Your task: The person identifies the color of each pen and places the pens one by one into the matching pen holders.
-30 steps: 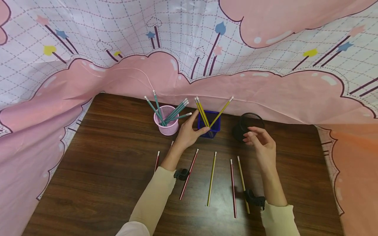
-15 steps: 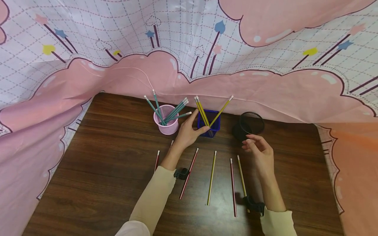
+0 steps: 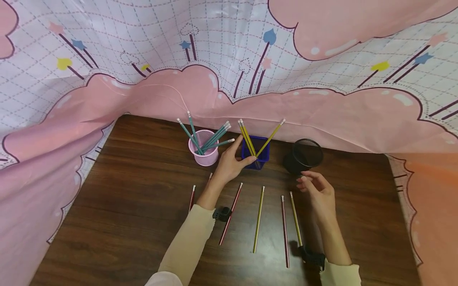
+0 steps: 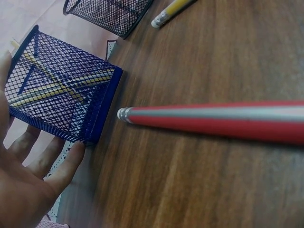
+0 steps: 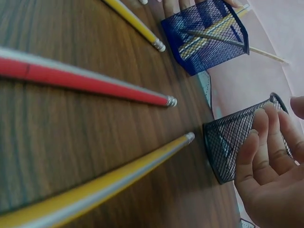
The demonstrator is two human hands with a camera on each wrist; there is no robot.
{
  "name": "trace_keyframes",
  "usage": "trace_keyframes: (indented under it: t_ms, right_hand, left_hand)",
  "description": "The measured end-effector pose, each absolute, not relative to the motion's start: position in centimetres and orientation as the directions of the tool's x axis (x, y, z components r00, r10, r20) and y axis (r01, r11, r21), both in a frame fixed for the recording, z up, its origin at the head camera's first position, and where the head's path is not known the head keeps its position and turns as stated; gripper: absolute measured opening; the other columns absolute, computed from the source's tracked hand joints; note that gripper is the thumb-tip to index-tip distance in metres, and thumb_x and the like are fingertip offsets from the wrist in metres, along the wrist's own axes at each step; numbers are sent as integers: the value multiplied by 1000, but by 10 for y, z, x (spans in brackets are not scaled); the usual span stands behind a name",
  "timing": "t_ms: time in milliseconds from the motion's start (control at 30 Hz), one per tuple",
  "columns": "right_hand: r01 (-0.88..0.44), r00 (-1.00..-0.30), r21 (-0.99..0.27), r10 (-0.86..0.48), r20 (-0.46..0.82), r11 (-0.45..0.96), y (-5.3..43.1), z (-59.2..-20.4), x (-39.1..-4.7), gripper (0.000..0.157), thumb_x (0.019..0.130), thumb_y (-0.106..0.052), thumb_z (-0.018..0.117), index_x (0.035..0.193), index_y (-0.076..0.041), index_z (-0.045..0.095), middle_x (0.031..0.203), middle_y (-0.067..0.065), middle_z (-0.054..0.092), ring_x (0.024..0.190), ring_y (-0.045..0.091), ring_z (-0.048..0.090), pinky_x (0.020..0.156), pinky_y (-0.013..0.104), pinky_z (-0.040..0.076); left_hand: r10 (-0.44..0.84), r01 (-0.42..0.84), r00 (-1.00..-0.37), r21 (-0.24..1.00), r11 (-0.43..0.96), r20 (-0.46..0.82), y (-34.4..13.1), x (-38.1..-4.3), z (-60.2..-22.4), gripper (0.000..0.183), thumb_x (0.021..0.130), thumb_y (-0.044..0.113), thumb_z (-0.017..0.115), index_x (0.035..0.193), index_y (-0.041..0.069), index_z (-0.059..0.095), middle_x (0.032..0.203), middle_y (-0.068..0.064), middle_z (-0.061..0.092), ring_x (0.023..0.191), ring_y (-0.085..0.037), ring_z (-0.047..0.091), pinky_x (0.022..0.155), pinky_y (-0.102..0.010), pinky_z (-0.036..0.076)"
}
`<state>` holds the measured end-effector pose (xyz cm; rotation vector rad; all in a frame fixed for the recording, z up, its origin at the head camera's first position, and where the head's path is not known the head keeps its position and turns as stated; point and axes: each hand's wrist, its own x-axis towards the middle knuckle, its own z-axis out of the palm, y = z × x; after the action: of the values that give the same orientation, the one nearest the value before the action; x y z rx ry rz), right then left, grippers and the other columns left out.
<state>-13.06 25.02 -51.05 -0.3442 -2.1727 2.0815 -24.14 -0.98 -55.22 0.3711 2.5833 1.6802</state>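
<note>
My left hand [image 3: 229, 165] holds a square blue mesh pencil holder [image 3: 264, 159], its thumb at the near rim and its fingers along the left side. Three yellow pencils [image 3: 270, 138] lean inside, eraser ends up. In the left wrist view the fingers [image 4: 66, 168] touch the holder's mesh side. Nothing is in my right hand [image 3: 321, 194], which hovers just in front of a round black mesh pencil holder [image 3: 293, 165]. Its fingers are loosely bent, and in the right wrist view they overlap part of that black holder [image 5: 223, 152]. No pencils show in it.
A pink mesh cup [image 3: 206, 160] with several teal pencils [image 3: 216, 137] stands left of the blue holder. On the wooden table lie red pencils [image 3: 285, 234] and yellow pencils [image 3: 259, 219], eraser ends away from me. A patterned curtain [image 3: 161, 95] hangs behind the table.
My right hand has drawn back slightly from the black holder, toward me. The left hand stays on the blue holder, and the pencils have not moved.
</note>
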Motion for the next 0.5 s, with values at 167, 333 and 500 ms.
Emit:
trace_keyframes:
  t_ms: [167,333,500]
  right_hand:
    - [95,-969,-994,234,-78,58,263,-524,-128,31,87,-14,61,111,5,57,90,17,63,77,29,61,67,29,51]
    - [81,-976,-994,207,-64,76,269,-536,-126,33,88,-15,60,112,7,55,91,14,63,76,25,61,65,27,50]
    - [140,-973,-975,209,-103,171,272,-541,-121,34,88,-18,61,112,5,55,92,15,64,76,22,62,62,25,50]
  left_hand:
    - [236,171,-968,914,367,86,-6,-242,-552,81,73,58,63,138,51,15,140,0,38,90,-15,63,72,-24,51]
    - [228,163,-970,921,353,84,-6,-242,-553,81,74,55,64,138,50,16,140,1,37,94,-16,61,73,-25,51]
    - [221,157,-972,924,348,81,-9,-239,-555,80,75,53,64,139,48,16,141,1,36,102,-17,58,76,-24,50]
